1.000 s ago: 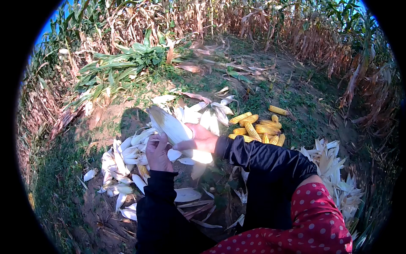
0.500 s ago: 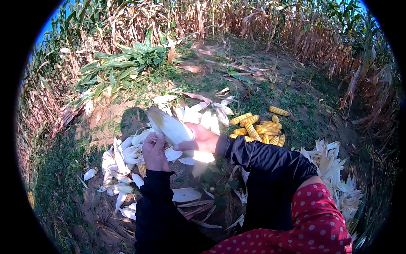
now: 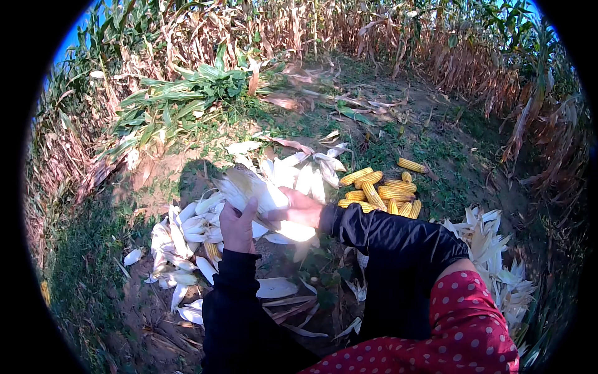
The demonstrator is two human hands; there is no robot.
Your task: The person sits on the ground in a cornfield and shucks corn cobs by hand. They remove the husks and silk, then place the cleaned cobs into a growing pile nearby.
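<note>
An ear of corn [image 3: 265, 194] in its pale husk lies slantwise between my two hands, its tip toward the upper left. My right hand [image 3: 298, 209] is wrapped round its lower end. My left hand [image 3: 238, 227] is closed at the near side of the husk, thumb upright against it; its other fingers are partly hidden. The husk is loosened and spread near the tip, and no kernels show on this ear. Below and left of my left hand lies a heap of pale husked ears [image 3: 180, 240], with some yellow kernels showing beside it.
Bare yellow cobs [image 3: 391, 192] are piled on the ground to the right. Pale stripped husks [image 3: 489, 246] lie at the far right, and loose husks [image 3: 305, 171] beyond my hands. Cut green leaves [image 3: 187, 93] lie farther back, before standing dry cornstalks [image 3: 311, 28]. Red dotted cloth [image 3: 461, 311] covers the lower right.
My left hand has shifted slightly right, its thumb now raised along the husk. The husk near the tip has become looser and more spread. My right hand keeps its hold.
</note>
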